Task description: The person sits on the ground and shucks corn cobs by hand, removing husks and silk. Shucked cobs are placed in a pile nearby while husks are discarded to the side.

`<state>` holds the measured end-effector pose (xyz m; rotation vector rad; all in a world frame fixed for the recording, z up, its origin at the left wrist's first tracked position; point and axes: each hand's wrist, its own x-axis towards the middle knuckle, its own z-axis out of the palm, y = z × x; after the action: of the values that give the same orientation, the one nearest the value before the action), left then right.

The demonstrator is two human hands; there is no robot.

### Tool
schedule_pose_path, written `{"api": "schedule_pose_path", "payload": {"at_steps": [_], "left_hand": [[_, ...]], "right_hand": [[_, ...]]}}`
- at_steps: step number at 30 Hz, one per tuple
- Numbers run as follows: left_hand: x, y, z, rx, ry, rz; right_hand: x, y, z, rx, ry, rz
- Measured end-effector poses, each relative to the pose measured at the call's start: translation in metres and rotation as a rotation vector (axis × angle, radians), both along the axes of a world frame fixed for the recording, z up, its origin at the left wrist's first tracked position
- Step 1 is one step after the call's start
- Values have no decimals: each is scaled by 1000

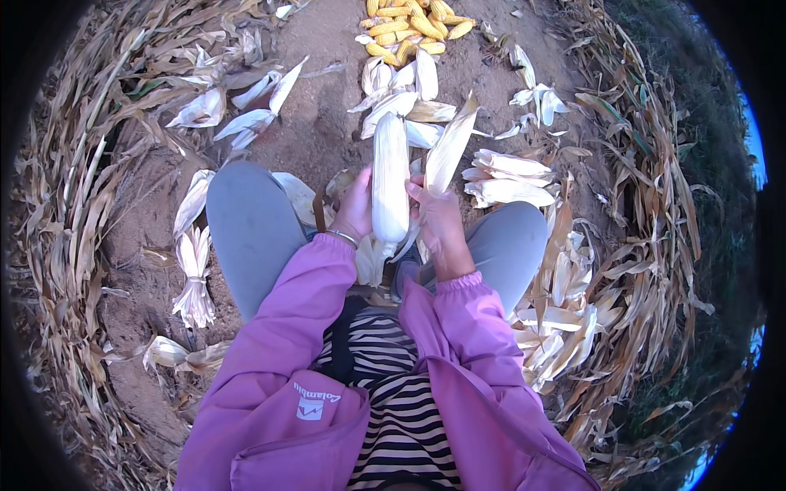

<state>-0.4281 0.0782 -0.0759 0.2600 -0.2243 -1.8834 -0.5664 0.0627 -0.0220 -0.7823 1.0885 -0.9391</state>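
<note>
An ear of corn [390, 178], still wrapped in pale husk, stands lengthwise between my hands with its stalk end towards me. My left hand [355, 205] grips it from the left side, its fingers partly hidden behind the ear. With my right hand [437, 215] I hold a husk leaf [451, 147] that is peeled outward and points up to the right. The thumb of that hand is close against the ear's right side. Beyond the ear, loose husks [393, 104] lie on the soil.
Bare yellow corn cobs [411, 27] are heaped at the far end. A stack of husks [509, 178] lies beside my right knee, and a tied husk bundle [194, 276] is left of my left knee. Dry corn stalks [67, 245] line the left side; more stalks [651, 202] line the right.
</note>
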Motion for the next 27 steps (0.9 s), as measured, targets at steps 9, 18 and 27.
{"api": "schedule_pose_path", "payload": {"at_steps": [9,18,27], "left_hand": [[-4,-1,-6,86,-73,48],[-5,0,-11,119,-203,148],[-7,2,-7,86,-218,114]], "right_hand": [[-5,-6,-8,1,55,14],[-15,-8,-8,-63,139,48],[-17,-3,-4,-144,116,108]]}}
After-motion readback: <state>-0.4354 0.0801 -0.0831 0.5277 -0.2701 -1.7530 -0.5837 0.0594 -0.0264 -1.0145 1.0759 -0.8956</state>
